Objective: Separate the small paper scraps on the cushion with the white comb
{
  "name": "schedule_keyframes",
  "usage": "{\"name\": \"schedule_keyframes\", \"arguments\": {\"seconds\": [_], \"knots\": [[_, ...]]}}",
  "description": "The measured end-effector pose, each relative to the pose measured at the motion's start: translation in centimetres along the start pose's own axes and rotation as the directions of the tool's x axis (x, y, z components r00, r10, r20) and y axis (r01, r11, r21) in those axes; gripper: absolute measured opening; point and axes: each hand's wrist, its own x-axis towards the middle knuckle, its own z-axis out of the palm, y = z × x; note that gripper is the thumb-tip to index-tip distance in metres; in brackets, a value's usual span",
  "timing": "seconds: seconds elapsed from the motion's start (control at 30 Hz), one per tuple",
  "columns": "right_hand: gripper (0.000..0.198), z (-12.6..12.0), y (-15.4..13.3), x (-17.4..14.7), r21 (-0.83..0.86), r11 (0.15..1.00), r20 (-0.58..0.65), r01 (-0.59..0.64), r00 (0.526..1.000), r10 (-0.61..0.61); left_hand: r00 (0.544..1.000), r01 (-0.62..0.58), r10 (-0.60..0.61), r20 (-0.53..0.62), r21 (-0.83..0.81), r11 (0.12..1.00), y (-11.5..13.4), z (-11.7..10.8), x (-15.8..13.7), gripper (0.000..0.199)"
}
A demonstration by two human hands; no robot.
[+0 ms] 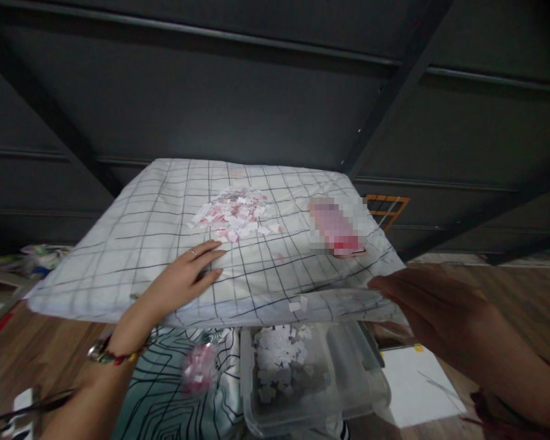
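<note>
My left hand (190, 278) lies flat on the white checked tablecloth (132, 235), its fingers stretched out just in front of a pile of small white and pink paper pieces (238, 214). My right hand (449, 311) is at the near right corner, pinching the edge of the tablecloth, which lifts slightly there. A few white scraps (297, 304) rest on the cloth's front fold. Below that edge sits a clear plastic box (360, 366), holding many white paper pieces (282, 354) on its left side.
A blurred-out pink, phone-shaped object (339, 229) lies on the right of the table. Lower down are a small clear bag of pink bits (200, 366) on a patterned green cloth (151, 385), and a white sheet (419, 388). A dark panelled wall (238, 91) stands behind the table.
</note>
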Motion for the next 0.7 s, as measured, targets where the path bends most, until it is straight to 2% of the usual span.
{"name": "schedule_keyframes", "arguments": {"seconds": [0.2, 0.37, 0.6, 0.7], "knots": [[0.037, -0.8, -1.1, -1.3, -0.009, 0.999, -0.057, 0.041, 0.998, -0.042, 0.990, -0.106, 0.121, -0.076, 0.180, 0.978, 0.7, 0.0, -0.2, 0.042], [0.031, -0.9, -0.7, -0.4, 0.009, 0.999, -0.101, 0.039, 0.994, -0.038, 0.995, -0.057, 0.076, -0.067, 0.244, 0.968, 1.6, -0.2, -0.5, 0.041], [0.027, 2.2, 1.4, 5.4, -0.126, 0.990, -0.187, -0.060, 0.982, 0.035, 0.989, 0.077, -0.053, -0.137, 0.169, 0.983, 1.4, 0.0, -0.1, 0.043], [0.026, 3.7, 1.3, 8.1, -0.169, 0.979, -0.059, -0.112, 0.993, 0.104, 0.980, 0.088, -0.065, -0.190, 0.114, 0.990, 0.7, 0.4, -0.1, 0.039]]}}
